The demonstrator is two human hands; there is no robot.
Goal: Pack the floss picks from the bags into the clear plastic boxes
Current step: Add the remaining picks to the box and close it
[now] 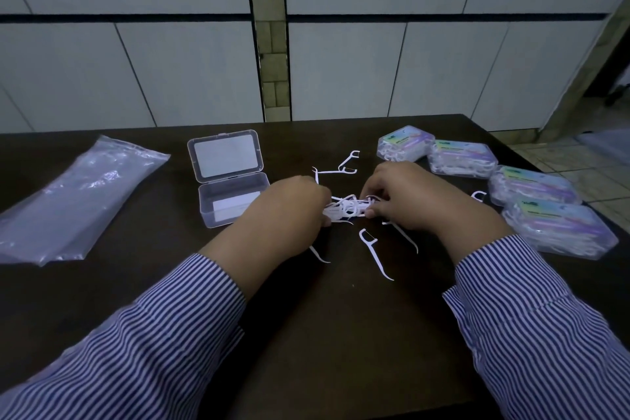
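Observation:
A bunch of white floss picks [347,207] sits at the middle of the dark table, held from both sides. My left hand [289,211] grips its left end and my right hand [412,198] pinches its right end. Loose floss picks lie around them: one [375,254] in front, two [344,167] behind, another [479,196] to the right. An open clear plastic box [231,206] with its lid [225,155] raised stands just left of my left hand. A flattened clear bag [68,201] lies at the far left.
Several closed clear boxes filled with floss picks and bearing coloured labels [559,227] line the table's right side toward the edge. The dark table [341,334] ends at a tiled wall behind. A tiled floor shows at the far right.

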